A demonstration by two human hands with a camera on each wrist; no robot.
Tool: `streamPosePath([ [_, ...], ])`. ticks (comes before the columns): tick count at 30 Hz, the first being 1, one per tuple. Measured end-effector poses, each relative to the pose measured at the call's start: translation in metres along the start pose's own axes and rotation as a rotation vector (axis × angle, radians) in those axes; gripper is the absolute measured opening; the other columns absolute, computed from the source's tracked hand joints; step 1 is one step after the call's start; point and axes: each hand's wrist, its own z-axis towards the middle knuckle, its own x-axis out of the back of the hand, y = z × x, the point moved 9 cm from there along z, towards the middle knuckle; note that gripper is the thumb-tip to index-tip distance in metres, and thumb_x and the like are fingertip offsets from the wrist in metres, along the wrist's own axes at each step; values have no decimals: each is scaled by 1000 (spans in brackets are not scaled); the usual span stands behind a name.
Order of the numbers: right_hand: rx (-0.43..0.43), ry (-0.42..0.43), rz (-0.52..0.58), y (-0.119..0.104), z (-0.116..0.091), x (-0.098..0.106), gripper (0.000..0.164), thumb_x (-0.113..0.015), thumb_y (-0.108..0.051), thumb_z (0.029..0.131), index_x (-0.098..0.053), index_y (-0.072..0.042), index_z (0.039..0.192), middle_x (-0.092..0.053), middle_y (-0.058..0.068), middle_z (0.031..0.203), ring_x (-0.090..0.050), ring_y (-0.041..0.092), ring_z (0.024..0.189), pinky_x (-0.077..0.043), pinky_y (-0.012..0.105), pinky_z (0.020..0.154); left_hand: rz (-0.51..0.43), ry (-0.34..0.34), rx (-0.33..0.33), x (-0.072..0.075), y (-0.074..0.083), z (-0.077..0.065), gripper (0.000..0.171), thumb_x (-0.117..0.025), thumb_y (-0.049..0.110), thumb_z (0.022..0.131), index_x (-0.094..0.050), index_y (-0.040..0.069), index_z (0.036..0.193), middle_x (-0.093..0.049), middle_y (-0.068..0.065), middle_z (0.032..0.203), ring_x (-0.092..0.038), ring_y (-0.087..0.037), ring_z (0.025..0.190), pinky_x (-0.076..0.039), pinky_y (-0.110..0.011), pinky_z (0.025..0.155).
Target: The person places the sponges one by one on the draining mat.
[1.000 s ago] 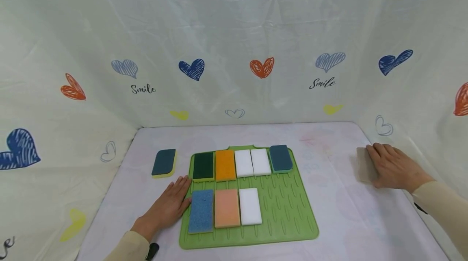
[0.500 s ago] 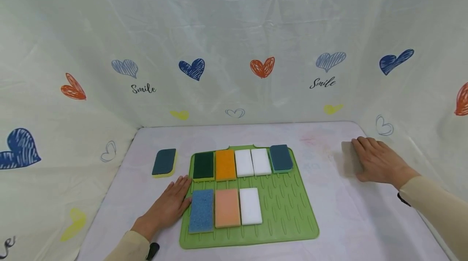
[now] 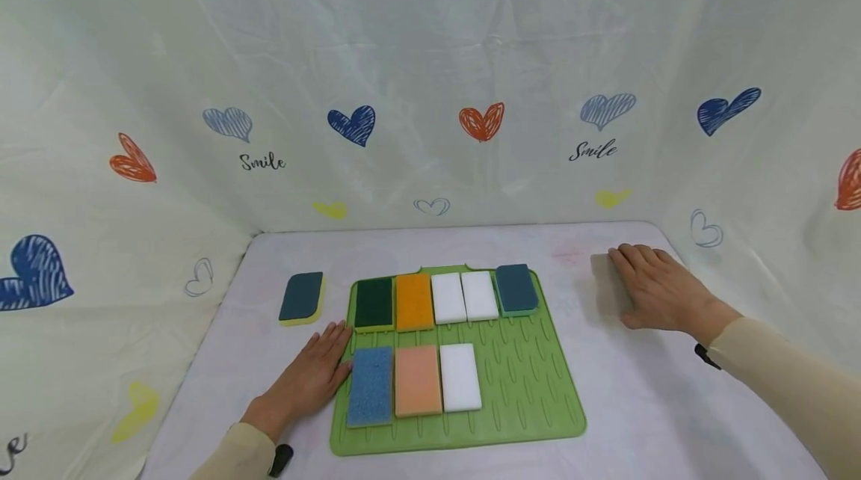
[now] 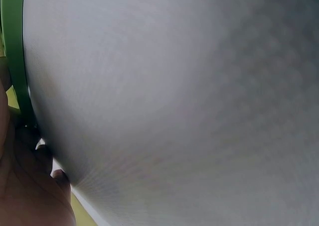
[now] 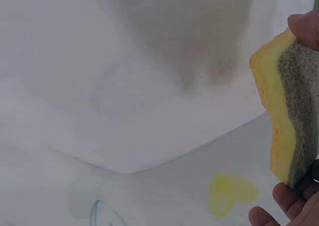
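Observation:
A green ridged mat (image 3: 518,383) lies on the table, and my left hand (image 3: 306,384) rests flat at its left edge, fingers extended. My right hand (image 3: 662,293) grips a scrub sponge (image 5: 274,96) with a grey scouring side and yellow foam. It is held above the table to the right of the mat, between thumb and fingers, and casts a shadow below. Along the mat's back row sit a dark green sponge (image 3: 374,304), an orange one (image 3: 414,302), two white ones (image 3: 464,297) and a teal one (image 3: 516,289). In front are blue (image 3: 370,386), peach (image 3: 418,380) and white (image 3: 460,377) sponges.
A teal and yellow sponge (image 3: 300,298) lies on the table (image 3: 242,330) to the left of the mat. White curtains (image 3: 430,76) printed with hearts rise behind and at both sides of the table.
My right hand has moved left across the table's right side with the scrub sponge, toward the mat. My left hand has stayed at the mat's edge.

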Motion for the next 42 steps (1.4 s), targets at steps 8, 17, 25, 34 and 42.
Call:
streamPosePath([
  [8, 19, 36, 17, -25, 16, 14, 107, -87, -52, 68, -47, 12, 144, -55, 30, 140, -54, 47, 127, -49, 63, 104, 11, 19, -8, 2, 0, 1, 66, -56, 30, 110, -34, -4, 163, -34, -23, 169, -30, -43, 158, -28, -61, 127],
  [17, 70, 67, 70, -70, 31, 28, 111, -85, -61, 66, -51, 10, 144, -58, 26, 138, -58, 43, 124, -54, 58, 101, 10, 19, -4, 2, -1, 1, 66, -55, 30, 111, -33, -4, 163, -34, -24, 169, -29, -43, 158, -28, -62, 127],
  [25, 146, 59, 117, -118, 37, 31, 106, -81, -65, 70, -56, 8, 143, -62, 21, 135, -62, 38, 120, -55, 53, 98, 1, 10, -2, 1, 0, 2, 66, -56, 29, 111, -33, -4, 163, -34, -24, 169, -29, -44, 158, -28, -63, 127],
  [34, 190, -14, 157, -160, 39, 18, 108, -78, -71, 73, -54, 5, 146, -60, 19, 141, -61, 34, 126, -53, 53, 101, -14, -2, 4, -1, 0, 1, 65, -55, 30, 111, -33, -3, 163, -34, -22, 169, -29, -43, 158, -27, -63, 127],
  [42, 219, -77, 256, -186, 36, 10, 106, -79, -67, 74, -52, 3, 149, -59, 17, 143, -59, 34, 130, -51, 55, 103, 4, 7, 2, -1, 2, 1, 66, -56, 30, 111, -34, -3, 163, -35, -22, 169, -30, -43, 158, -28, -63, 127],
])
